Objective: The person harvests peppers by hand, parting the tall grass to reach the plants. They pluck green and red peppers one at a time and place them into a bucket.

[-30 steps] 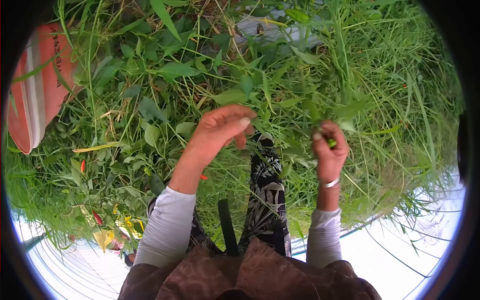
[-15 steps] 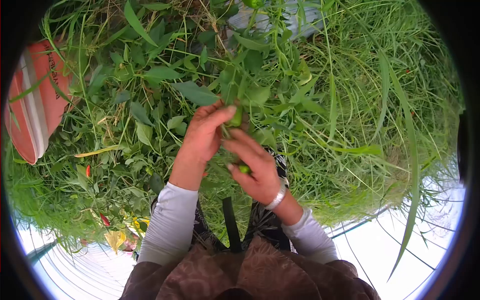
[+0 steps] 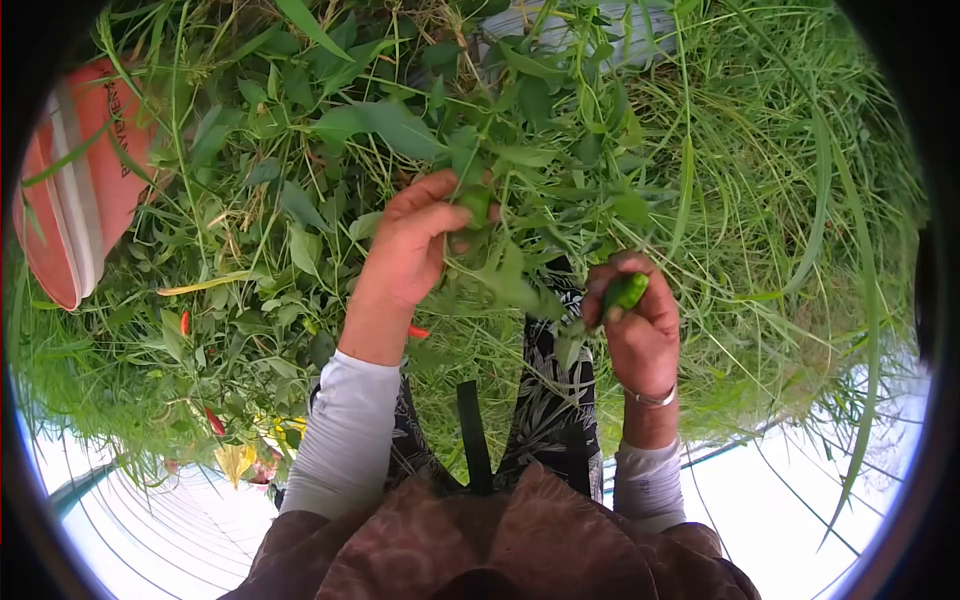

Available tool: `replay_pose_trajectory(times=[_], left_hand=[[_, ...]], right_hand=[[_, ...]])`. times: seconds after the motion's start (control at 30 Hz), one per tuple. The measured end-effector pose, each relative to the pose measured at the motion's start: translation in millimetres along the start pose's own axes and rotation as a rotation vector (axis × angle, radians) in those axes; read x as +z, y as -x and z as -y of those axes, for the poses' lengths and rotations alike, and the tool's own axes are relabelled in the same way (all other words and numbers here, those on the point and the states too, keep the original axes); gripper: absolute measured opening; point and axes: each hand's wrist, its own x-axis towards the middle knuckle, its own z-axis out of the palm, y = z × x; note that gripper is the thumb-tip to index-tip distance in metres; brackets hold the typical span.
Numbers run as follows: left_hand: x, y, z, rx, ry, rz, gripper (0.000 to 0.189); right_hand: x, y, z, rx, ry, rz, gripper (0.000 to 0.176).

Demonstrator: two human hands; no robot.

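In the head view my left hand [image 3: 408, 245] is closed around a green pepper [image 3: 476, 206] among the leaves of the plant [image 3: 400, 130]. Its thumb presses on the pepper's near side, and the fingers behind are partly hidden. Apart from it, on the right, my right hand [image 3: 645, 335] grips another green pepper [image 3: 628, 291], with the thumb and fingers curled about it. Leaves [image 3: 512, 280] hang in the gap between my hands.
A red-orange bucket [image 3: 110, 160] with a pale rim leans in the grass at left. Red peppers [image 3: 214, 420] show low on the left. Tall grass [image 3: 770, 200] fills the right side. Pale sheeting [image 3: 580, 38] lies at the top, and my patterned trousers [image 3: 545, 400] are below.
My right hand has moved away from my left hand to the right, carrying a green pepper. My left hand stays at the plant. The whole view has shifted slightly.
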Motion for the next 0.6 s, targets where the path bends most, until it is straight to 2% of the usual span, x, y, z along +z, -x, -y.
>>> replay_pose_trajectory(times=[0.03, 0.1, 0.17, 0.2, 0.23, 0.3, 0.33, 0.37, 0.43, 0.47, 0.5, 0.6], left_hand=[[2.8, 0.6, 1.2, 0.054, -0.072, -0.049, 0.036], [5.5, 7.5, 2.6, 0.039, -0.103, -0.053, 0.039], [1.3, 3.7, 9.3, 0.064, -0.678, -0.185, 0.037], [-3.7, 0.8, 14.0, 0.156, -0.858, -0.131, 0.036], [0.5, 3.4, 12.6, 0.176, -0.853, -0.127, 0.036], [10.0, 6.0, 7.9, 0.404, -1.150, -0.129, 0.031], [13.6, 4.7, 6.7, 0.479, -1.109, -0.103, 0.028], [11.9, 4.6, 7.6, 0.491, -1.109, -0.101, 0.028], [5.0, 4.0, 11.6, 0.395, -1.096, 0.046, 0.027], [8.4, 6.5, 9.8, 0.336, -1.040, 0.080, 0.026], [9.8, 8.5, 11.2, 0.346, -1.037, 0.076, 0.026], [8.9, 8.4, 21.0, 0.221, -1.063, 0.177, 0.027]], right_hand=[[2.8, 0.5, -1.0, 0.021, -0.012, 0.115, 0.040], [13.9, 3.4, 5.1, 0.059, 0.023, 0.112, 0.036], [28.0, -12.6, 14.1, -0.097, 0.311, 0.251, 0.029], [39.5, -21.6, 16.7, -0.173, 0.375, 0.241, 0.022], [44.9, -30.8, 19.5, -0.189, 0.384, 0.249, 0.022], [53.6, -56.3, 24.6, -0.264, 0.677, 0.313, 0.019], [57.4, -68.6, 21.0, -0.359, 0.773, 0.251, 0.016], [58.0, -76.5, 21.6, -0.371, 0.776, 0.253, 0.016], [59.3, -93.6, 23.0, -0.149, 0.420, 0.019, 0.015], [51.6, -106.5, 20.2, -0.245, 0.379, 0.033, 0.015], [49.3, -117.6, 18.3, -0.251, 0.382, 0.041, 0.015], [49.0, -153.5, 18.6, -0.173, 0.469, 0.009, 0.020]])
